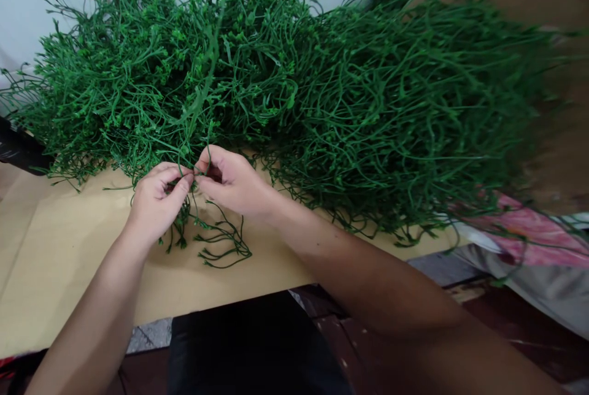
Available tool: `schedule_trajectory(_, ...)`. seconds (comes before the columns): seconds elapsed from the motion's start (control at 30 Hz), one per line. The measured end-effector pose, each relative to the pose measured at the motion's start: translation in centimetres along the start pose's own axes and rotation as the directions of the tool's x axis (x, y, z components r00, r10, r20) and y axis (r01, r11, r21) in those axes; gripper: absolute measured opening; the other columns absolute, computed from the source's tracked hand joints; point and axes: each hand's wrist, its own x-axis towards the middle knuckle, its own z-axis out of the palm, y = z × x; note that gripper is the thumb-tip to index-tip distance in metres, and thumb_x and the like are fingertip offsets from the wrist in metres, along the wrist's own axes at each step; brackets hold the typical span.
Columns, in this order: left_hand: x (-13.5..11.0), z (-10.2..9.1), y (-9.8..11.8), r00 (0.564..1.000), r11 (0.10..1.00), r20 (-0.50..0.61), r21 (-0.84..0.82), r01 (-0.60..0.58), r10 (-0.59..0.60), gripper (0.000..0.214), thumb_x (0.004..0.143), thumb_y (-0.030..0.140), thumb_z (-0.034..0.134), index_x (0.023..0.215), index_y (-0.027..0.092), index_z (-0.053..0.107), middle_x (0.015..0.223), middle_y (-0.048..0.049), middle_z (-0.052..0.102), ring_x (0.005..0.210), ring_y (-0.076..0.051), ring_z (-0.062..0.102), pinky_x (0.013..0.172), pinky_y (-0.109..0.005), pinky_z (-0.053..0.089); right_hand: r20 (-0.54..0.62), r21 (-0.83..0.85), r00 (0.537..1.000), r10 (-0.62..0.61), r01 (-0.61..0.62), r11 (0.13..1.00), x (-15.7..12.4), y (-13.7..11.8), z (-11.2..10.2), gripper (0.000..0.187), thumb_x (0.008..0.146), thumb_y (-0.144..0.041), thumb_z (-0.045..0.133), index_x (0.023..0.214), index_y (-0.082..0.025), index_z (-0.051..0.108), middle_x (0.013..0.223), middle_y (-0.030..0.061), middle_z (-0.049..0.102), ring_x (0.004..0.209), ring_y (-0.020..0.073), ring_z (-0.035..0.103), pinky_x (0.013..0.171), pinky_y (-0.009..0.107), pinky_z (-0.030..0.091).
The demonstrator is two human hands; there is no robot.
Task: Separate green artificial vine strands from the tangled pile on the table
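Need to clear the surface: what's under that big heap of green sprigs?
The heap of green sprigs lies on a tan cardboard sheet, bare in front. Whatever lies beneath the heap itself is covered. Both hands pinch one sprig.

No readable text, labels, brands, numbers or signs anywhere in view.

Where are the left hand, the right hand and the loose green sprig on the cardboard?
left hand (159, 199), head view, back of the hand.
right hand (232, 180), head view, back of the hand.
loose green sprig (225, 245), head view, its thin stems.
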Motion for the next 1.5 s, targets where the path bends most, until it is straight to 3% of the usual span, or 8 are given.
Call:
schedule_trajectory(0.3,0.0,0.1,0.2,0.998,0.99,-0.025,-0.131,0.048,-0.052,0.015,0.075,0.029,0.06,0.073,0.018,0.068,0.084,-0.0038,0.065,0.083,-0.016,0.058,0.081,-0.03,0.044,0.064,0.061,0.998,0.001,-0.005,0.998,0.4,-0.1,-0.4,0.014,0.074,-0.006,0.045,0.073,-0.018,0.036,0.061,-0.0056,0.033,0.057,0.0063,0.029,0.053,0.022,0.025)
schedule_trajectory(0.47,0.3,0.0,0.2,0.977,0.934,-0.013,-0.297,0.198,-0.211,0.02,0.076,0.033,0.058,0.084,0.018,0.069,0.074,-0.0019,0.063,0.068,-0.013,0.054,0.066,-0.026,0.044,0.007,0.232,1.0,0.014,-0.015,0.973,0.3,-0.4,0.5,0.014,0.079,-0.011,0.044,0.075,-0.019,0.034,0.064,-0.0054,0.04,0.052,0.0042,0.038,0.049,0.021,0.031)
schedule_trajectory(0.63,0.5,0.1,0.3,0.976,0.907,-0.006,-0.37,0.199,-0.217,0.018,0.075,0.034,0.061,0.079,0.018,0.067,0.075,-0.0016,0.065,0.068,-0.012,0.054,0.066,-0.024,0.044,0.046,0.452,0.993,0.106,-0.116,0.884,0.6,-0.2,0.6,0.016,0.079,-0.011,0.045,0.078,-0.019,0.032,0.07,-0.0051,0.049,0.046,0.0009,0.041,0.043,0.018,0.03)
schedule_trajectory(0.8,0.4,0.3,0.4,0.975,0.893,-0.068,-0.42,0.163,-0.21,0.019,0.079,0.036,0.058,0.082,0.018,0.065,0.085,-0.0024,0.066,0.075,-0.012,0.057,0.07,-0.024,0.045,0.098,0.649,0.993,0.066,-0.114,0.752,0.8,0.1,0.2,0.03,0.072,-0.026,0.063,0.079,-0.018,0.035,0.074,-0.0044,0.054,0.044,-0.0014,0.037,0.039,0.016,0.026)
schedule_trajectory(1.0,0.4,0.1,0.3,0.964,0.845,-0.104,-0.511,0.158,-0.243,0.016,0.081,0.035,0.056,0.082,0.02,0.062,0.077,0.0,0.062,0.07,-0.011,0.056,0.07,-0.023,0.045,0.159,0.734,0.982,0.106,-0.189,0.652,0.7,-0.6,0.1,0.036,0.068,-0.035,0.07,0.089,-0.016,0.047,0.07,-0.0042,0.054,0.045,0.0007,0.041,0.041,0.018,0.028)
schedule_trajectory(1.1,0.3,0.1,0.3,0.966,0.854,-0.133,-0.504,0.128,-0.223,0.018,0.083,0.036,0.053,0.086,0.02,0.062,0.083,-0.0011,0.063,0.076,-0.012,0.057,0.073,-0.024,0.045,0.157,0.723,0.981,0.114,-0.193,0.663,0.8,-0.5,0.2,0.039,0.066,-0.038,0.072,0.087,-0.016,0.048,0.062,-0.0066,0.051,0.043,0.0009,0.04,0.04,0.018,0.027)
schedule_trajectory(1.3,0.0,0.4,0.3,0.94,0.928,-0.316,-0.373,-0.002,-0.126,0.023,0.086,0.038,0.049,0.085,0.019,0.063,0.102,-0.0039,0.065,0.098,-0.015,0.057,0.08,-0.026,0.045,0.118,0.596,0.982,0.149,-0.19,0.78,1.1,-0.3,0.5,0.04,0.064,-0.036,0.074,0.084,-0.016,0.047,0.056,-0.0103,0.045,0.043,0.0003,0.039,0.04,0.016,0.031)
schedule_trajectory(1.5,0.0,0.0,0.4,0.936,0.902,-0.308,-0.43,0.023,-0.171,0.031,0.086,0.044,0.047,0.075,0.017,0.058,0.093,-0.0055,0.067,0.095,-0.016,0.061,0.075,-0.026,0.048,0.127,0.585,0.969,0.211,-0.245,0.773,1.1,-0.4,0.2,0.034,0.064,-0.029,0.073,0.079,-0.015,0.046,0.058,-0.0084,0.048,0.05,0.0021,0.046,0.05,0.018,0.041)
